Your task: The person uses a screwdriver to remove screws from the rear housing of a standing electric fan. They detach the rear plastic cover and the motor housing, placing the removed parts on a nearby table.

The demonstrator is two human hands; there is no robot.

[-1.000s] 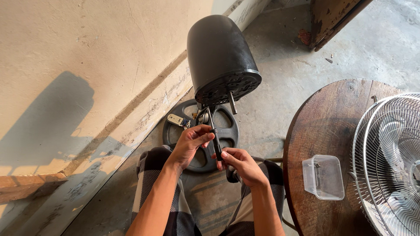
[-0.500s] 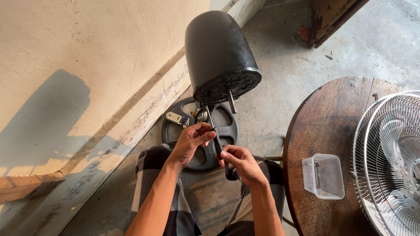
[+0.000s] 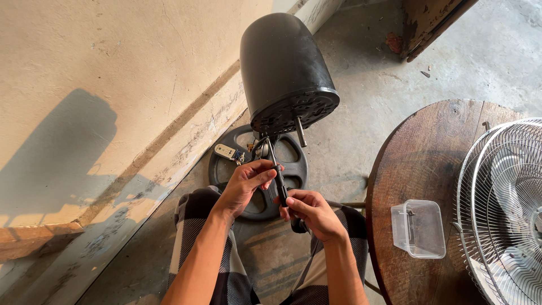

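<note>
Bare concrete floor (image 3: 361,85) runs along a pale plaster wall (image 3: 113,68) on the left. One black fan motor housing (image 3: 284,70) stands above one round black base (image 3: 257,169), with a single short shaft (image 3: 300,131) jutting from its vented face. One screwdriver (image 3: 278,176) sits in the middle foreground, its long axis nearly upright, tip pointing far and slightly left toward the housing's underside, handle near. Two hands work it: the left hand (image 3: 245,186) pinches the shank between thumb and fingertips, and the right hand (image 3: 310,212) is closed around the handle. On the right, one round wooden table (image 3: 418,158) carries one clear plastic tub (image 3: 418,229) and one wire fan guard (image 3: 502,209)
</note>
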